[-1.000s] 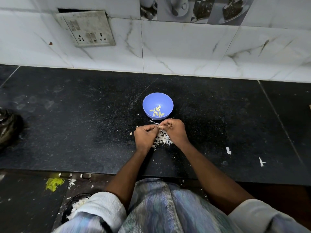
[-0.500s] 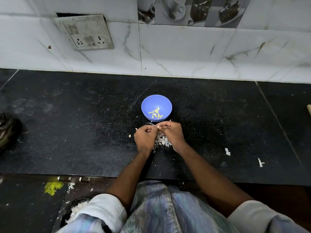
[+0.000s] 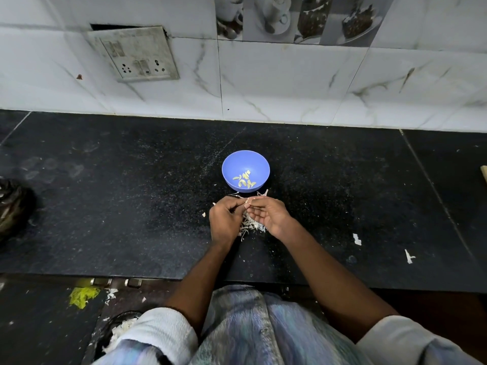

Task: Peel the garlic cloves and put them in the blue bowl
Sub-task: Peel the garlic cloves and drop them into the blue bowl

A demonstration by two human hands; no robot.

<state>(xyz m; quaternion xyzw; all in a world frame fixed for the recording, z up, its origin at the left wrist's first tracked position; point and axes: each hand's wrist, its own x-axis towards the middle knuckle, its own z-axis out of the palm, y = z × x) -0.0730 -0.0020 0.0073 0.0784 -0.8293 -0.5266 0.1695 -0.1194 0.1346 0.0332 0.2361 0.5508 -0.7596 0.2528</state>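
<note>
garlic clove (image 3: 247,203) sits pinched between the fingertips of your left hand (image 3: 226,219) and right hand (image 3: 268,214), just this side of the blue bowl (image 3: 232,164), probably so a peeled clove drops straight in. the bowl holds a few peeled cloves (image 3: 245,179); skins (image 3: 250,225) pile on the counter (image 3: 105,206) under your hands.

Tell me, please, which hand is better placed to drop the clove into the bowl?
Right, probably: the right hand lies nearer the bowl, pinching the clove alongside the left hand.
</note>
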